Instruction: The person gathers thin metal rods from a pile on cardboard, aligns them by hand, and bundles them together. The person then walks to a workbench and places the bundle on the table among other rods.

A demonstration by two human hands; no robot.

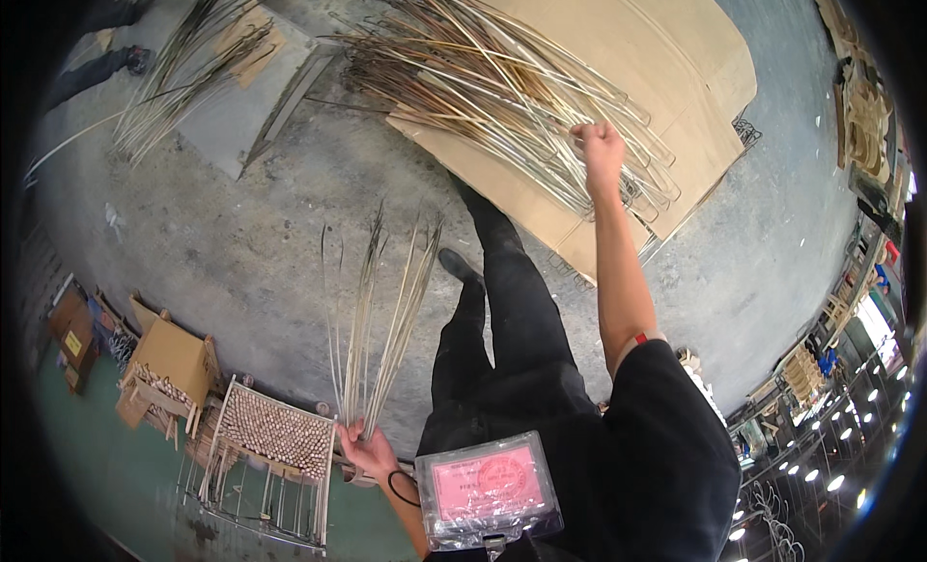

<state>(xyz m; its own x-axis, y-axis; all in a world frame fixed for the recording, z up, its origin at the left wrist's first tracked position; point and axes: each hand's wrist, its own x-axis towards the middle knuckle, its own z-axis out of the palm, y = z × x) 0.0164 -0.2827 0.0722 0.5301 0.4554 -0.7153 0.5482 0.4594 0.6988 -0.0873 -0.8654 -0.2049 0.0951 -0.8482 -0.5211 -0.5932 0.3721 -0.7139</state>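
Low on the left, my left hand (369, 453) is closed around the ends of several long, thin metal wire rods (363, 306). These fan out away from me above the floor, their far ends darker. Stretched forward, my right hand (601, 154) has its fingers curled together at the near, looped ends of a big pile of bent wire rods (483, 74). Whatever its fingertips pinch is too small to make out. The pile lies on flattened cardboard (676, 50), its rods silvery toward my hand and rusty brown toward the far left.
Another wire bundle (193, 70) lies at the far left near a grey board (227, 127) and another person's dark-clothed leg (92, 79). At lower left stand a cardboard box (172, 359) and a metal rack (323, 485) stacked with round wooden pieces. Wooden items line the right side.
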